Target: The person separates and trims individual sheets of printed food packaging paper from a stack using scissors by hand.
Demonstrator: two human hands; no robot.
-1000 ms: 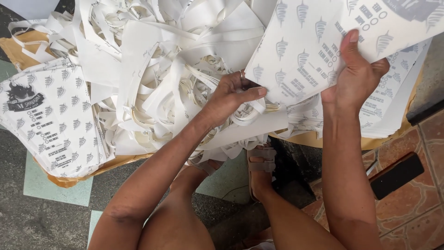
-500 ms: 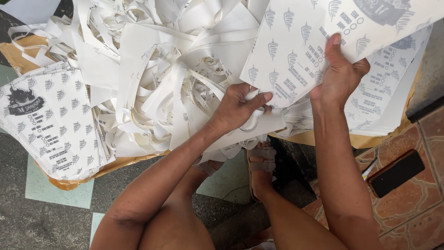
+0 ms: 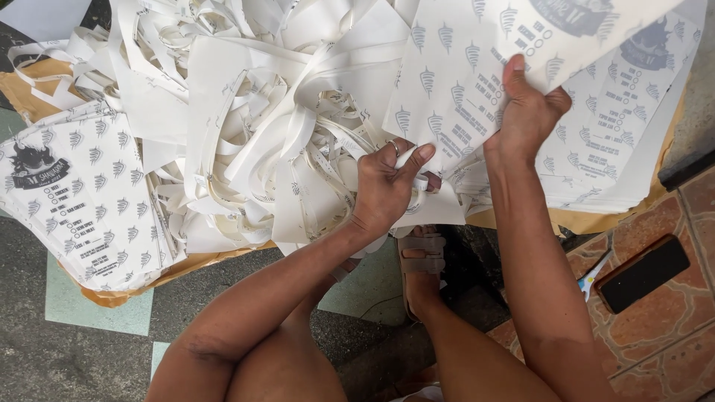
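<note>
Printed sheet pinched between both hands

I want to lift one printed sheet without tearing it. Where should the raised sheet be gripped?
Grip the printed sheet along its lower edge, coming from below. That edge hangs free above the tangle of white strips, and the left hand and right hand already pinch it there, spaced apart.

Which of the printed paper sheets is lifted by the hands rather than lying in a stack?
The large printed sheet at upper right, pinched by both the left hand and right hand; the stack at left lies untouched.
</note>
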